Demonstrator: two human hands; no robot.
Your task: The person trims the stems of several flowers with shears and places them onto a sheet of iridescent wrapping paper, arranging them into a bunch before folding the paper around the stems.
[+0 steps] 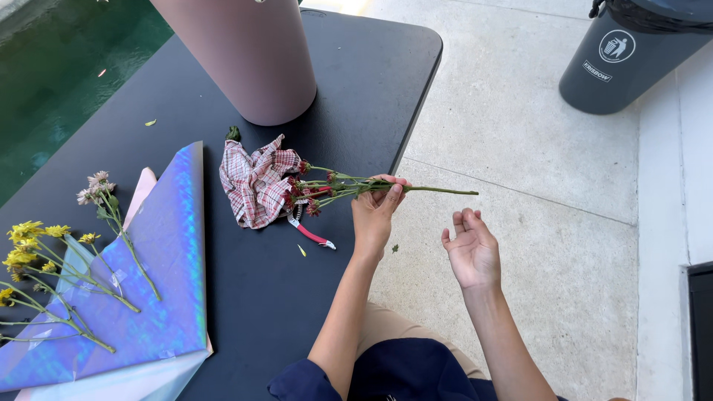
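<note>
A black table (356, 96) fills the left of the view, beside a pale concrete floor (535, 148). A dark grey bin (624, 67) stands on the floor at the upper right. On the table stands a tall pink cylinder (249, 59). A sheet of iridescent wrapping paper (160, 275) lies at the table's near left, and yellow flowers (33, 252) and pale pink flowers (96, 187) rest on it.

Near the table's edge lies a crumpled red-and-white checked cloth (256, 186), with a red-handled tool (312, 236) partly under it.

The left hand (375, 215) is raised from a bent forearm, palm turned away, its fingers and thumb pinched around a bunch of green stems (401, 188). The stems lie nearly level: small dark red flower heads (304, 194) point left over the cloth's edge, and the bare ends jut right, past the table's edge over the floor.

The right hand (469, 249) hovers just beside and below, palm up, fingers loosely curled, empty, apart from the stems.
</note>
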